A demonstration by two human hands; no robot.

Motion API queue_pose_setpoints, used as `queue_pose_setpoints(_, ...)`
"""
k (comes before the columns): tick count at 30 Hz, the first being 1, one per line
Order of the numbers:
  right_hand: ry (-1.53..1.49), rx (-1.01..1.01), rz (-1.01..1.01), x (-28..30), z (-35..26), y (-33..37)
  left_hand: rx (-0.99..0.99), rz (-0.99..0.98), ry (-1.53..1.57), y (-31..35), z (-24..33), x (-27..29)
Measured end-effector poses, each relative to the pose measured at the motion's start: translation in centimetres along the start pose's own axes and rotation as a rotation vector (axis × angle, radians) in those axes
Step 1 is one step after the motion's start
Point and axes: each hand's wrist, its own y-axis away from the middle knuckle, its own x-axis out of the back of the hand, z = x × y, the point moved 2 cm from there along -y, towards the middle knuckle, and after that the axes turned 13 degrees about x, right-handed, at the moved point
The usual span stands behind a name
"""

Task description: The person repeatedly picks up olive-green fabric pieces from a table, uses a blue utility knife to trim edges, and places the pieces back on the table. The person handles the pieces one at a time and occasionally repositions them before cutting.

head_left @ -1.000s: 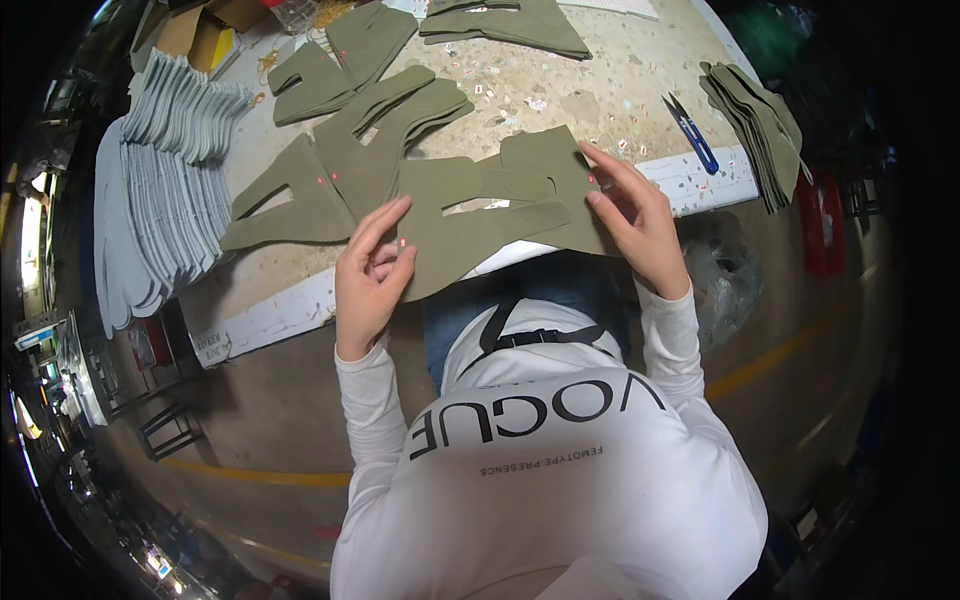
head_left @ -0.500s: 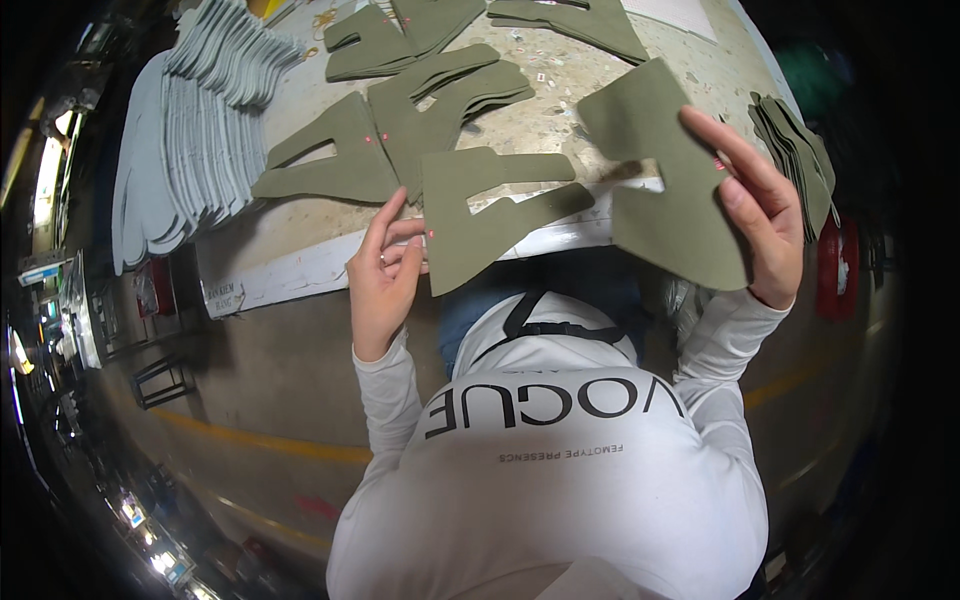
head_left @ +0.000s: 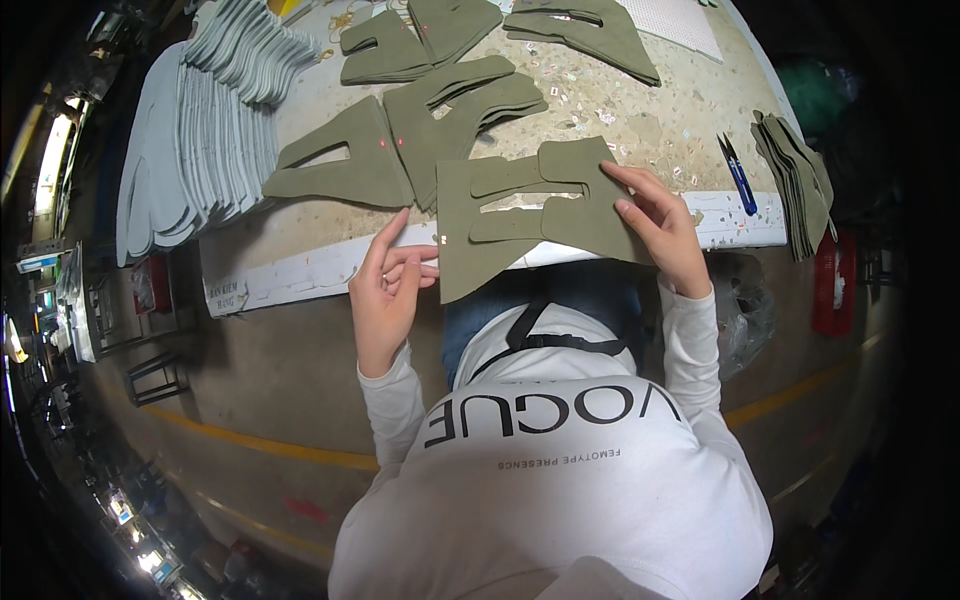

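- The right hand [head_left: 660,232] lies at the right olive panel's [head_left: 602,222] outer edge, thumb and index parted; cannot tell if it grips
- That panel, held off rightward half a second ago, now overlaps the left olive panel [head_left: 460,268] between the hands
- Left hand [head_left: 388,295]: thumb and index apart, other fingertips at its panel's edge, as before

Left hand [head_left: 387,300]: some fingertips perhaps hidden by olive panel [head_left: 455,225]; white sheet [head_left: 680,25] cut by top edge.

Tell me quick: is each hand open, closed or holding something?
Left hand: half-curled at left olive piece; grip can't be told.
Right hand: holding right olive piece by its edge.
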Motion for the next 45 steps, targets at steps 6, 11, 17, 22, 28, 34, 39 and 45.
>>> queue_pose_setpoints(6, 0.012, 0.108, 0.081, -0.1, 0.7, 1.3, -0.102, -0.118, -0.008, -0.9, 0.3, -1.3)
queue_pose_setpoints(11, -0.071, 0.017, 0.182, 2.6, -3.2, 0.6, -0.131, -0.027, -0.18, 0.0, 1.3, -2.4)
queue_pose_setpoints(17, 0.223, 0.331, 0.218, 5.3, -9.5, -0.7, -0.104, 0.028, -0.201, 1.2, 2.3, -3.2)
queue_pose_setpoints(22, 0.451, 0.372, 0.072, -2.4, -7.3, -2.4, -0.177, 0.006, -0.155, 1.6, 3.4, -4.4)
queue_pose_setpoints(28, 0.239, 0.383, -0.074, -9.4, -5.7, -1.4, -0.255, 0.014, -0.171, 1.7, 4.3, -5.9)
queue_pose_setpoints(34, 0.194, 0.343, -0.05, -9.7, -5.3, -0.9, -0.216, -0.016, -0.075, 1.4, 3.8, -6.6)
queue_pose_setpoints(39, 0.368, 0.301, -0.159, -8.2, -5.2, -1.5, -0.151, -0.144, 0.019, 1.2, 3.7, -7.1)
queue_pose_setpoints(45, 0.325, 0.594, -0.216, -3.0, -7.9, -3.8, -0.147, -0.064, 0.04, 0.0, 4.3, -6.0)
